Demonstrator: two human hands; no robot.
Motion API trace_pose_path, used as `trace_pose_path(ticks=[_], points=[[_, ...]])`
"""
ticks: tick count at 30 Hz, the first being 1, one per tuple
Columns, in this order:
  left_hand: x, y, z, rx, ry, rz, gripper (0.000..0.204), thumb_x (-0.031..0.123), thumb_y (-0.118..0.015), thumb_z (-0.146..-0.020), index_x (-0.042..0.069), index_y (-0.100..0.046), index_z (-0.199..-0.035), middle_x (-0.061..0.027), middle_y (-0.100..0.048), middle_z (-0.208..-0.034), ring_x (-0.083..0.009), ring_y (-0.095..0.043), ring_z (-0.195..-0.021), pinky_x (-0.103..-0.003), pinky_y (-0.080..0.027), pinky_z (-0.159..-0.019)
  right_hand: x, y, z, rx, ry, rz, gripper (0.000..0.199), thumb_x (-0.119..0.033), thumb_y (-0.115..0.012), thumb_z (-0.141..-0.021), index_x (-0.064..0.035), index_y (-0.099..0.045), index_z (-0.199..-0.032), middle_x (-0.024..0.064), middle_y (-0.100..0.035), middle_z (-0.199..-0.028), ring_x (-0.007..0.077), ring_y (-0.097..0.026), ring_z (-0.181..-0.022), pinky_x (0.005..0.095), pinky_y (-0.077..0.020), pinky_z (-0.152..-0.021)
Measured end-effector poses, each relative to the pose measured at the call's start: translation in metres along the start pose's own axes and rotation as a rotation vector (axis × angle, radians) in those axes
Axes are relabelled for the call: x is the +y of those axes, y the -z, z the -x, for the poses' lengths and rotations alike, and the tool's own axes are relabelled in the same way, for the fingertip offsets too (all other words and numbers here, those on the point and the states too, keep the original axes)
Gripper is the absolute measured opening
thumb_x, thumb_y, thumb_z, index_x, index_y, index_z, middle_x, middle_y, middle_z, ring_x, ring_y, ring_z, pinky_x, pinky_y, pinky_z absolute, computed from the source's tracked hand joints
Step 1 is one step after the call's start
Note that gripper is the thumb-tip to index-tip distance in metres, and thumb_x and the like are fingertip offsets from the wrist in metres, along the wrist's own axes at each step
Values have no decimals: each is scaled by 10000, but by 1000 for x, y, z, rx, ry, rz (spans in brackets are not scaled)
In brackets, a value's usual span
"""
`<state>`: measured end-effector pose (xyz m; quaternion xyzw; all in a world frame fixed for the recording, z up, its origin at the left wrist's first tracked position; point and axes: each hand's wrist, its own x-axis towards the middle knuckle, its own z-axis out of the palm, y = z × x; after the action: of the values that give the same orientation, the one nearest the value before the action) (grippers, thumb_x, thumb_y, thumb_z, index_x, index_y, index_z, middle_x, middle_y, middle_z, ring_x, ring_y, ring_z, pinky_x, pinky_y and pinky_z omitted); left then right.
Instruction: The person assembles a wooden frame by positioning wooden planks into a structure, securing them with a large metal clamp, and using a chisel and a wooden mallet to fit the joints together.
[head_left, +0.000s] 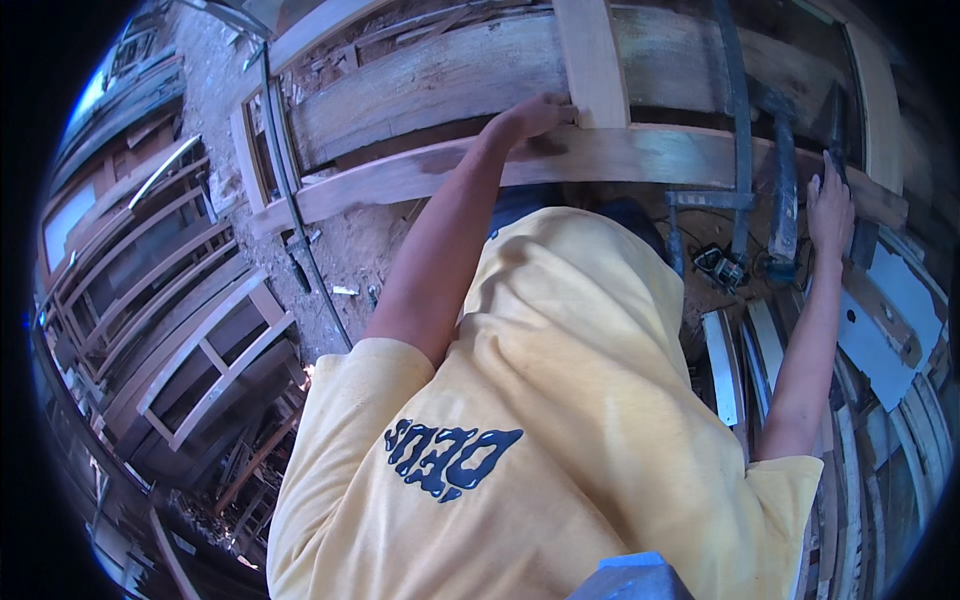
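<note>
A long wooden frame lies across the far side, with a front rail [420,172] and a pale crosspiece [592,70] meeting it near the middle. My left hand [535,117] is at that joint, its fingers bent and pressed together against the crosspiece's edge; what they hold, if anything, is hidden. On the right, my right hand [830,210] reaches to the rail's end, fingers stretched out and touching a dark, narrow metal piece [837,115] whose kind I cannot make out. Just left of it, metal bar clamps [740,130] cross the rail.
Another long clamp [275,140] crosses the frame's left end. A dark corded power tool [720,268] rests on the ground below the rail. Curved wooden frames [215,365] are stacked at left. Boards and strips [850,450] stand close by my right arm.
</note>
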<state>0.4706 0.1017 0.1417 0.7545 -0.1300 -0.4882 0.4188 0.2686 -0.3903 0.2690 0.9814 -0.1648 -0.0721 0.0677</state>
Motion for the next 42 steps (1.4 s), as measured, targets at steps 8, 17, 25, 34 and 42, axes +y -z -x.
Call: trace_pose_path(ticks=[8,17,25,34,42], points=[[22,9,18,40,107,-42,494,496,-689,-932,105,-729,-1233,-87,-729,-1151,-208,-647,-1083,-375,-475,-999,-51,16,-16,-139,-389,-363,610,-602,-552,-975,-107,-656,-1315,203,-632,-1242,421,-617,-1116,478,-478,-981],[7,12,1,-70,81,-229,565,571,-683,-905,100,-731,-1214,-132,-732,-1164,-287,-680,-1073,-402,-487,-983,-69,7,-29,-449,-470,-991,611,-363,-692,-940,20,-503,-1377,116,-688,-999,151,-660,-773,311,-527,-696],[21,8,6,-61,102,-132,629,611,-721,-863,63,-742,-1171,-149,-744,-1129,-276,-691,-1046,-398,-503,-957,-172,123,24,-312,-689,-1904,454,-292,-615,-1004,-39,-532,-1371,18,-586,-856,101,-587,-706,269,-513,-651],[25,7,11,-62,99,-23,585,517,-733,-896,25,-714,-1211,-149,-745,-1112,-239,-687,-1006,-382,-508,-942,-247,92,22,-682,-425,-1515,673,-218,-635,-1011,-162,-306,-1596,47,-582,-802,110,-562,-577,285,-500,-494],[31,7,15,-48,158,13,578,513,-765,-877,16,-708,-1167,-97,-720,-1044,-185,-645,-968,-361,-502,-892,-262,64,13,-751,-487,-1499,690,-195,-631,-1007,-147,-293,-1606,50,-594,-795,119,-574,-575,300,-522,-497]])
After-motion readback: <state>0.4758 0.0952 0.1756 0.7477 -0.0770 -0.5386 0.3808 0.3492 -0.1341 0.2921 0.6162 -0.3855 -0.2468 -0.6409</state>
